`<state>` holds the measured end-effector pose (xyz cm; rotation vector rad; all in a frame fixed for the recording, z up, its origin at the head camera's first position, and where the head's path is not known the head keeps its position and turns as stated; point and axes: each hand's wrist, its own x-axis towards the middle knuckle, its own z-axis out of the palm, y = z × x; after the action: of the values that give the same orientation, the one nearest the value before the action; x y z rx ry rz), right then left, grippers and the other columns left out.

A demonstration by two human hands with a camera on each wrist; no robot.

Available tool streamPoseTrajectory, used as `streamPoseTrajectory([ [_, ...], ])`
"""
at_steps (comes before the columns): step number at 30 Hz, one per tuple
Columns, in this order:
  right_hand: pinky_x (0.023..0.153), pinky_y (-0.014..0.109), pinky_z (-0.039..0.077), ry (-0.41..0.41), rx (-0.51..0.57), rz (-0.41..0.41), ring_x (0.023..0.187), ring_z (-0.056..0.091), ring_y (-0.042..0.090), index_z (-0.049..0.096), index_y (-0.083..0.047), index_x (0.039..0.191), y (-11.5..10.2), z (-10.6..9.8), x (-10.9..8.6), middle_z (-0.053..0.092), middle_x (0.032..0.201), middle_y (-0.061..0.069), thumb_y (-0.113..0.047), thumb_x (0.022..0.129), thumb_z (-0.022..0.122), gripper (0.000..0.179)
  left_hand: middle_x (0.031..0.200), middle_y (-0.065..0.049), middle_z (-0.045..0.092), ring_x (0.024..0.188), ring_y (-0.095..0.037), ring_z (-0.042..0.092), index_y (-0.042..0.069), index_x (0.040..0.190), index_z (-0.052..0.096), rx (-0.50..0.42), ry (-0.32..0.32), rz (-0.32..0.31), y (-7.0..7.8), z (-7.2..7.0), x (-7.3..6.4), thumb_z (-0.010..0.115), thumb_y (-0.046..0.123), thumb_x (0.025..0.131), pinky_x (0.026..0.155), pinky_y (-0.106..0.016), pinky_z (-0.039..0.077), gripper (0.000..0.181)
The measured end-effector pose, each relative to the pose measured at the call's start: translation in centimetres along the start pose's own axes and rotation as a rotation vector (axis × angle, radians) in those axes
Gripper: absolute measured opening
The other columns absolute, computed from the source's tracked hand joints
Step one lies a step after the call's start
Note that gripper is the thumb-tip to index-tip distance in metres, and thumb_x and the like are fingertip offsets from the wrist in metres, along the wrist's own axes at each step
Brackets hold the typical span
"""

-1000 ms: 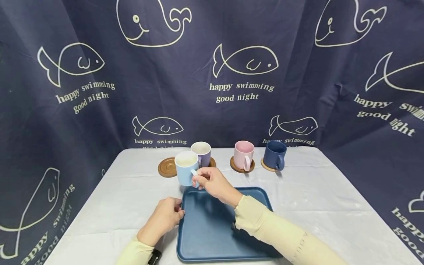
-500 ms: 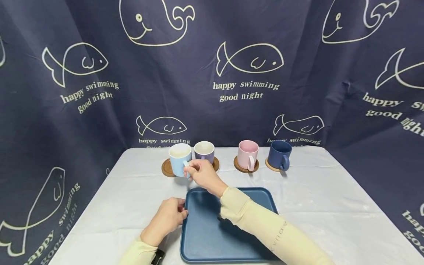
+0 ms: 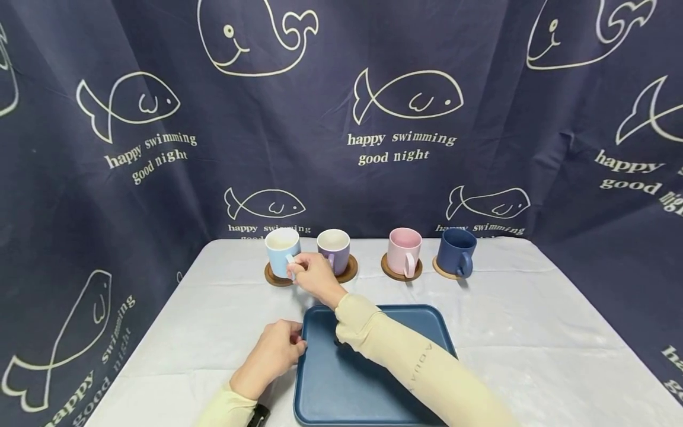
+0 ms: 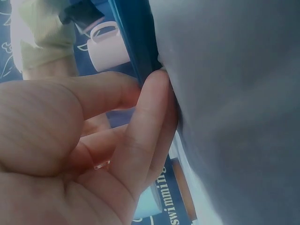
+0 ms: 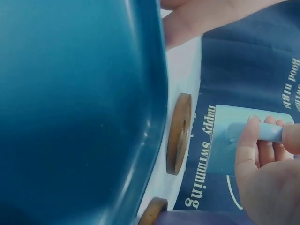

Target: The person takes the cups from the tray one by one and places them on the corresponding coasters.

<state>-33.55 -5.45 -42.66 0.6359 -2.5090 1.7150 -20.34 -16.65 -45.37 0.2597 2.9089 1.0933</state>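
By its handle, my right hand (image 3: pixel 315 276) holds a light blue mug (image 3: pixel 281 255) with a white inside. The mug is upright over the far-left round wooden coaster (image 3: pixel 276 279); the right wrist view shows a gap between the mug (image 5: pixel 225 157) and that coaster (image 5: pixel 179 136). My left hand (image 3: pixel 273 353) pinches the left rim of a dark blue rectangular tray (image 3: pixel 368 379). In the left wrist view, thumb and fingers (image 4: pixel 150 108) meet at the tray's edge (image 4: pixel 136 37).
Right of the light blue mug, a purple mug (image 3: pixel 341 258), a pink mug (image 3: pixel 401 255) and a navy mug (image 3: pixel 453 252) stand on wooden coasters in a row at the back. A white cloth (image 3: pixel 533 344) covers the table. Behind it hangs a dark blue printed curtain (image 3: pixel 320 118).
My right hand has carried the light blue mug away from the tray, back and left, over the far-left coaster. The left hand has stayed at the tray's rim. The head view has shifted slightly.
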Motion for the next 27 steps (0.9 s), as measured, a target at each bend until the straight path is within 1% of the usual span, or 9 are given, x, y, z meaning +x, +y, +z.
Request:
streamPoseTrajectory([
  [3, 0.058, 0.021, 0.041, 0.023, -0.036, 0.012, 0.065, 0.055, 0.006, 0.073, -0.011, 0.079, 0.5, 0.6, 0.4, 0.069, 0.073, -0.002, -0.014, 0.098, 0.066, 0.021, 0.069, 0.007, 0.062, 0.06, -0.007, 0.057, 0.002, 0.103, 0.075, 0.003, 0.007, 0.018, 0.0, 0.1, 0.0, 0.072, 0.003, 0.087, 0.057, -0.025, 0.048, 0.017],
  [6, 0.055, 0.021, 0.041, 0.031, -0.073, 0.021, 0.061, 0.053, 0.006, 0.073, -0.011, 0.078, 0.9, 1.0, 0.7, 0.067, 0.07, -0.006, -0.016, 0.098, 0.066, 0.022, 0.068, 0.007, 0.062, 0.06, -0.007, 0.056, 0.004, 0.097, 0.075, 0.007, 0.007, 0.037, 0.0, 0.4, 0.0, 0.072, 0.004, 0.087, 0.056, -0.025, 0.048, 0.011],
  [9, 0.055, 0.021, 0.041, 0.037, -0.097, 0.025, 0.06, 0.054, 0.007, 0.073, -0.011, 0.077, 1.2, 1.1, 0.8, 0.067, 0.069, -0.005, -0.017, 0.098, 0.067, 0.022, 0.069, 0.007, 0.062, 0.06, -0.006, 0.056, 0.003, 0.099, 0.075, 0.007, 0.009, 0.043, -0.1, 0.5, 0.0, 0.072, 0.004, 0.087, 0.056, -0.025, 0.048, 0.013],
  [13, 0.056, 0.022, 0.042, 0.048, -0.097, 0.029, 0.062, 0.054, 0.007, 0.075, -0.011, 0.078, 1.4, 1.2, 0.9, 0.069, 0.071, -0.003, -0.018, 0.097, 0.068, 0.021, 0.069, 0.007, 0.062, 0.061, -0.006, 0.057, 0.003, 0.102, 0.075, 0.012, 0.016, 0.043, -0.2, 0.6, 0.0, 0.072, 0.003, 0.086, 0.056, -0.024, 0.049, 0.016],
  [18, 0.056, 0.022, 0.04, 0.055, -0.095, 0.033, 0.062, 0.052, 0.009, 0.074, -0.011, 0.077, 1.5, 1.4, 1.0, 0.069, 0.072, -0.003, -0.017, 0.097, 0.068, 0.021, 0.067, 0.008, 0.06, 0.06, -0.007, 0.055, 0.007, 0.091, 0.073, 0.017, 0.016, 0.055, -0.2, 0.4, 0.1, 0.072, 0.003, 0.087, 0.055, -0.025, 0.047, 0.006],
  [21, 0.057, 0.023, 0.039, 0.059, -0.105, 0.027, 0.062, 0.052, 0.009, 0.074, -0.011, 0.077, 1.5, 1.6, 1.0, 0.069, 0.072, -0.003, -0.017, 0.097, 0.068, 0.021, 0.067, 0.008, 0.059, 0.059, -0.007, 0.054, 0.008, 0.088, 0.071, 0.022, 0.016, 0.053, -0.2, 0.3, 0.1, 0.072, 0.004, 0.087, 0.055, -0.025, 0.046, 0.004],
  [24, 0.057, 0.022, 0.039, 0.061, -0.11, 0.025, 0.063, 0.052, 0.009, 0.075, -0.009, 0.078, 1.5, 1.7, 1.0, 0.069, 0.073, -0.003, -0.016, 0.097, 0.067, 0.022, 0.068, 0.008, 0.06, 0.06, -0.007, 0.054, 0.007, 0.092, 0.073, 0.02, 0.018, 0.044, -0.2, 0.2, 0.1, 0.072, 0.004, 0.087, 0.056, -0.025, 0.046, 0.006],
  [27, 0.059, 0.022, 0.04, 0.057, -0.102, 0.038, 0.065, 0.053, 0.008, 0.075, -0.007, 0.079, 1.5, 1.9, 0.9, 0.07, 0.074, -0.002, -0.015, 0.097, 0.067, 0.021, 0.069, 0.008, 0.06, 0.061, -0.006, 0.055, 0.006, 0.097, 0.074, 0.016, 0.023, 0.043, -0.3, 0.1, 0.1, 0.072, 0.003, 0.086, 0.056, -0.024, 0.047, 0.011],
])
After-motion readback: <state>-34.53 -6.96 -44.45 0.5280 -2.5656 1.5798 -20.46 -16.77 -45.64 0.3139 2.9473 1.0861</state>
